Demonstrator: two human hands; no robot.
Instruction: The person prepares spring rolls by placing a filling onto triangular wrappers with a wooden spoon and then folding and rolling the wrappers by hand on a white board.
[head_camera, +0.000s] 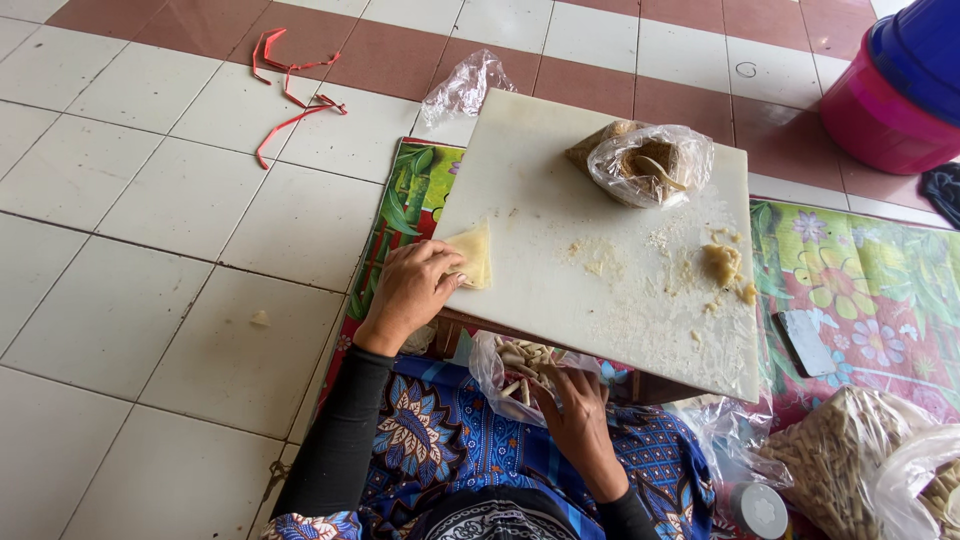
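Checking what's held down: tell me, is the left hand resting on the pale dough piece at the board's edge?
Yes, the left hand presses its fingers on the pale dough piece at the near-left edge of the white board.

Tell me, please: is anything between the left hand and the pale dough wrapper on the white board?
Nothing visible is. The left hand rests at the near-left edge of the white cutting board, and its fingertips already touch the pale triangular dough wrapper. The right hand is lower, reaching into a clear plastic bag of small rolled pieces.
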